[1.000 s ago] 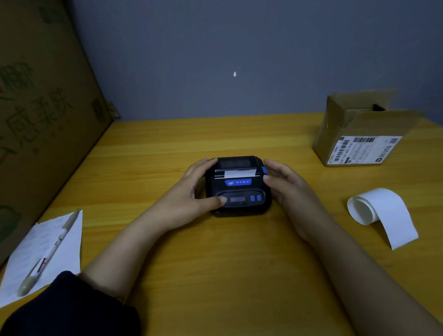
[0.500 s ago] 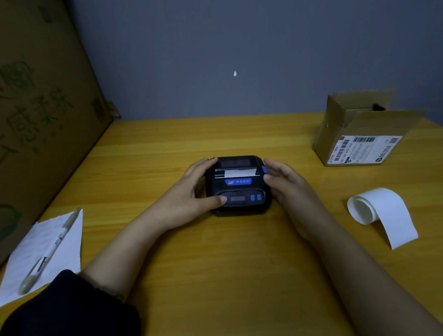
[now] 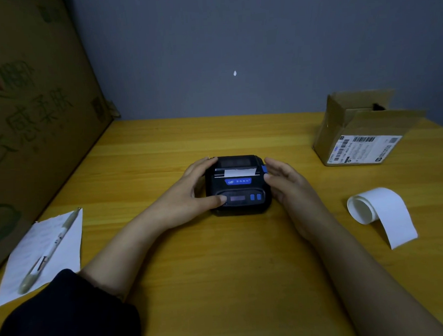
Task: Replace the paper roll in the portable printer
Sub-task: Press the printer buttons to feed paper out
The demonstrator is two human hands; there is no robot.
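Observation:
A small black portable printer [image 3: 237, 185] with blue buttons sits in the middle of the yellow wooden table [image 3: 219, 269], its lid down and a short white paper strip showing at the slot. My left hand [image 3: 191, 197] grips its left side, thumb on the front panel. My right hand [image 3: 290, 190] rests against its right side near the blue latch, fingers slightly spread. A loose white paper roll [image 3: 377, 211], partly unrolled, lies on the table to the right, apart from both hands.
An open cardboard box [image 3: 358, 134] with a shipping label stands at the back right. A white sheet [image 3: 41, 254] with a pen [image 3: 49, 251] on it lies front left. A large cardboard panel [image 3: 30, 112] leans along the left edge.
My right hand's fingers have eased slightly off the printer's right side. The printer and my left hand stay put.

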